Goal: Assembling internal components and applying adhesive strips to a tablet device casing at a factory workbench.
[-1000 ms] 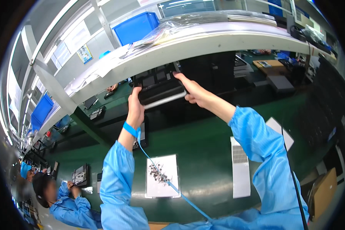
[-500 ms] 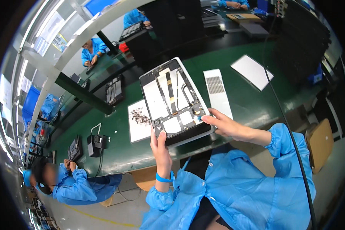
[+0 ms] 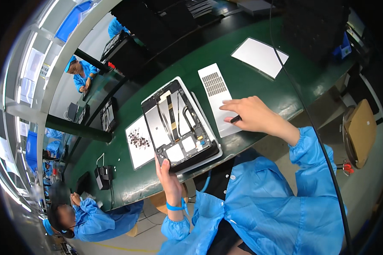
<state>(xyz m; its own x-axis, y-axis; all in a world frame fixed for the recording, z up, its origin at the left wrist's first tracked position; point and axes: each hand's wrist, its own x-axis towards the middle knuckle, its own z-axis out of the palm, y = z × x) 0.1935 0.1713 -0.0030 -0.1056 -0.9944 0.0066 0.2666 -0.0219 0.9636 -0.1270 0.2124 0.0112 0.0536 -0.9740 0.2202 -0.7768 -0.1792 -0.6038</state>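
Note:
My left hand [image 3: 169,180] grips the near-left corner of an opened tablet [image 3: 160,125], its thumb on top. The tablet's inside faces up, with black edges, pale panels, flat cables and a small blue connector. Its stack rests tilted on the bench, over another dark, light-rimmed piece. My right hand [image 3: 253,114] hovers over a long white sheet [image 3: 232,123] with rows of grey labels, fingertips near its middle. A short, slim black tool [image 3: 235,119] is held in the right fingers; its kind cannot be told.
A white sheet [image 3: 134,155] strewn with small dark bits lies left of the tablet. A white board [image 3: 259,57] lies far right. A black cable [image 3: 300,95] hangs across the right side. A black box-shaped device [image 3: 102,178] and a co-worker [image 3: 100,219] are at left.
The tablet has come down from my two-handed hold onto the bench. My right hand has left its edge and moved over the label sheet; the black tool now shows in it.

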